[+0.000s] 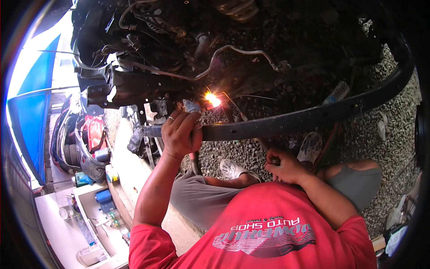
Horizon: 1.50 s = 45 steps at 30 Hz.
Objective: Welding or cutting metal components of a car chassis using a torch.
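My left hand [181,130] is raised at the dark curved bumper bar [277,124], with a ring on one finger. Its fingers are closed around a crumpled grey-blue piece [191,106], whose kind I cannot make out. Just right of that piece burns a bright orange-white flame [212,99] with sparks. A thin metal torch tube [242,115] slants up to the flame from behind the bar. Lower and to the right, my right hand [286,167] is closed around the dark torch handle [275,160]. The bar hides part of the torch.
Above hangs a vehicle's dark underside with a bent metal pipe [219,53]. A plastic bottle [337,92] lies behind the bar on gravel [215,154]. At left are a white box [85,193] of supplies, stacked car parts [74,143] and a blue tarp [33,121].
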Each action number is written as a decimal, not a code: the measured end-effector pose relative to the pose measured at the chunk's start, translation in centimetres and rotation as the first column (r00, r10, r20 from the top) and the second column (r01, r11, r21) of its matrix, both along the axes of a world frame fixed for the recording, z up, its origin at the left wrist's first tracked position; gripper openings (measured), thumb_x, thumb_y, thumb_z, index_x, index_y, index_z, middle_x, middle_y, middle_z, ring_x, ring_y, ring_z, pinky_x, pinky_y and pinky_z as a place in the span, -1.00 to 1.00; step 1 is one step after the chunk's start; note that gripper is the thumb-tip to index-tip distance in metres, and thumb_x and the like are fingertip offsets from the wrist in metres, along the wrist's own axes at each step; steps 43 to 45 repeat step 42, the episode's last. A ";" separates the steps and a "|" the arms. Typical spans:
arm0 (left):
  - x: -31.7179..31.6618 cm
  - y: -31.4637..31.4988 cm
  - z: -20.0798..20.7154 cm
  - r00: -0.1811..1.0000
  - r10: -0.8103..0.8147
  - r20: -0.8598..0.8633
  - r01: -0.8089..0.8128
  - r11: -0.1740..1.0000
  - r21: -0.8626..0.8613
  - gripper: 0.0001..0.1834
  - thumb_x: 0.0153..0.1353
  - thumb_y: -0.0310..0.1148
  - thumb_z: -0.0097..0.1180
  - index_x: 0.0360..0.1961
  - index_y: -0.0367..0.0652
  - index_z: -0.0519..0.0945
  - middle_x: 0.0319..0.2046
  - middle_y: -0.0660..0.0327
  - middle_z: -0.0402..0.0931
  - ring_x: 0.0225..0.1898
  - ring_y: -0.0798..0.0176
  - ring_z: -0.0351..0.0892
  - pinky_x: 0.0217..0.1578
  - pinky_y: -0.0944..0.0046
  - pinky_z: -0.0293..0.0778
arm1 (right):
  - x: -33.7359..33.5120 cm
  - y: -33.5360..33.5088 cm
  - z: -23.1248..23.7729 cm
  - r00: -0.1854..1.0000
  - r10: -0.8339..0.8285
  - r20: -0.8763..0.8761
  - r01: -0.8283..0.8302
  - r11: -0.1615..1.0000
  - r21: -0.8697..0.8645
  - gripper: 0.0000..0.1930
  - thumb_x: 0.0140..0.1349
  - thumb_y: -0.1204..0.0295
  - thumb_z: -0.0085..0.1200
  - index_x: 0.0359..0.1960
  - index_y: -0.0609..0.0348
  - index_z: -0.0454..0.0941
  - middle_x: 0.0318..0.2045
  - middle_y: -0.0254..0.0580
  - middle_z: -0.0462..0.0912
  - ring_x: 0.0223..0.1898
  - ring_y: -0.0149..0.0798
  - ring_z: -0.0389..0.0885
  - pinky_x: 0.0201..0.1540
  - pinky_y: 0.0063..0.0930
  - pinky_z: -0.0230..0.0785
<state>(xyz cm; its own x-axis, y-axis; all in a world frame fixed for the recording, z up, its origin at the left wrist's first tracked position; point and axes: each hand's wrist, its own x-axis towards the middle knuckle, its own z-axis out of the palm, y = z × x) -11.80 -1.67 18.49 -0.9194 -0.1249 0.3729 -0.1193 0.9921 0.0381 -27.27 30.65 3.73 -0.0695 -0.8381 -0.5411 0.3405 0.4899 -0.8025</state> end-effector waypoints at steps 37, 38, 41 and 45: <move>0.0 0.4 0.1 1.000 0.020 0.004 -0.020 1.000 0.006 -0.74 0.13 -0.51 0.28 -0.13 -0.15 0.79 -0.32 0.14 0.72 -0.29 -0.01 0.70 -0.25 0.07 0.61 | 0.2 0.2 0.2 1.000 0.000 0.024 -0.001 1.000 0.016 -0.81 0.48 0.45 0.33 -0.17 0.04 0.49 -0.38 -0.39 0.60 -0.56 -0.47 0.64 -0.59 -0.47 0.48; 0.1 0.5 0.2 0.999 0.030 0.024 -0.030 1.000 0.002 -0.74 0.13 -0.50 0.29 -0.13 -0.15 0.79 -0.32 0.15 0.72 -0.29 -0.01 0.70 -0.24 0.07 0.61 | 0.2 0.3 0.1 1.000 0.000 0.025 -0.001 1.000 0.016 -0.81 0.48 0.45 0.33 -0.17 0.04 0.49 -0.38 -0.39 0.60 -0.56 -0.47 0.64 -0.59 -0.47 0.48; 0.1 0.4 0.1 0.998 0.041 0.042 -0.041 0.999 -0.005 -0.73 0.13 -0.49 0.30 -0.11 -0.15 0.79 -0.31 0.15 0.73 -0.29 -0.01 0.69 -0.24 0.07 0.60 | 0.1 0.4 0.0 0.998 0.028 0.047 -0.031 0.998 0.055 -0.82 0.49 0.44 0.32 -0.14 0.03 0.50 -0.35 -0.38 0.60 -0.55 -0.46 0.65 -0.56 -0.45 0.54; 0.2 0.4 0.1 0.998 0.041 0.041 -0.041 0.999 -0.010 -0.73 0.13 -0.48 0.31 -0.10 -0.14 0.79 -0.31 0.16 0.73 -0.28 0.00 0.70 -0.24 0.07 0.60 | 0.0 0.4 0.0 0.998 0.038 0.045 -0.041 0.997 0.062 -0.83 0.49 0.43 0.32 -0.12 0.02 0.51 -0.34 -0.37 0.60 -0.55 -0.46 0.65 -0.55 -0.44 0.57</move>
